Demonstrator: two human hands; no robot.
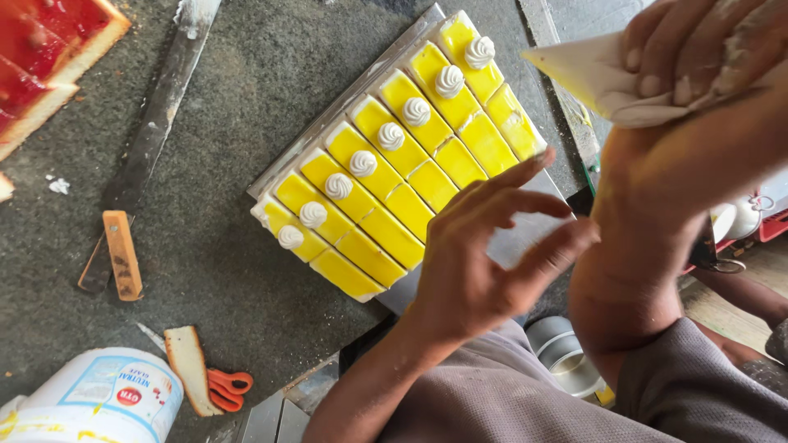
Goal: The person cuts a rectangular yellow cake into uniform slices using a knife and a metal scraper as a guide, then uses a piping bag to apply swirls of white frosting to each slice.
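The right hand (698, 49) has its fingers (657, 41) curled tight around a white piping bag (591, 74), whose tip points toward the cake. The left hand (484, 254) hovers with fingers (525, 176) spread loosely, holding nothing, just beside the yellow-glazed cake slices (394, 172). These sit in rows on a metal tray (525, 234) on the grey counter (230, 246), one row topped with white cream swirls (391, 135). A long knife (156, 123) lies well apart.

Left hand (484, 262) splayed, right hand (706, 49) clenched.
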